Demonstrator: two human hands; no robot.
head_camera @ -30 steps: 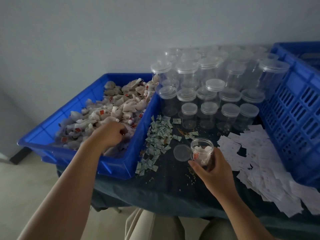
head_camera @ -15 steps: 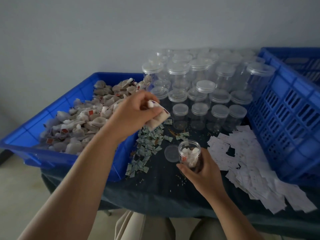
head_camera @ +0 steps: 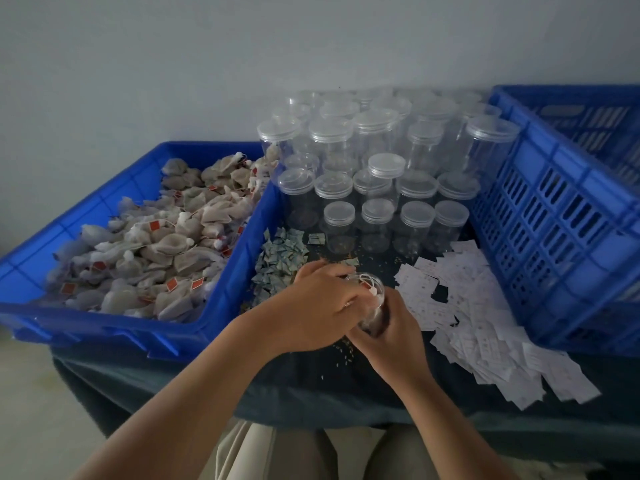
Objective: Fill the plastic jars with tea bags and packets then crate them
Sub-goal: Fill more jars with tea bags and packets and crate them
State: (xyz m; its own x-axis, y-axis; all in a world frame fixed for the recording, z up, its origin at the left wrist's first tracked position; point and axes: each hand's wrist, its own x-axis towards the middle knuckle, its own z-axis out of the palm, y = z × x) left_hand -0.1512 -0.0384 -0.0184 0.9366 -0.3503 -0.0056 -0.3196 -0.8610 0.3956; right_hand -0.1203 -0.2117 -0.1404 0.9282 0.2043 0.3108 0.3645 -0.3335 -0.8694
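Observation:
My right hand (head_camera: 391,327) grips a small clear plastic jar (head_camera: 372,299) standing open on the dark table cloth; tea bags show inside it. My left hand (head_camera: 318,306) is over the jar's mouth, its fingers curled down into the opening and pushing a tea bag in. The jar's loose lid is hidden behind my left hand. A blue bin (head_camera: 221,299) on the left holds a heap of tea bags (head_camera: 162,251) with red tags. Small green packets (head_camera: 280,261) lie scattered beside the bin.
Several lidded empty jars (head_camera: 377,174) stand in rows at the back. A pile of white paper packets (head_camera: 481,320) spreads on the right. A slotted blue crate (head_camera: 568,216) stands at the far right. The table's front edge is close to my lap.
My left hand took a tea bag out of the bin, carried it right and down, and now has it at the jar's mouth. My right hand kept holding the jar.

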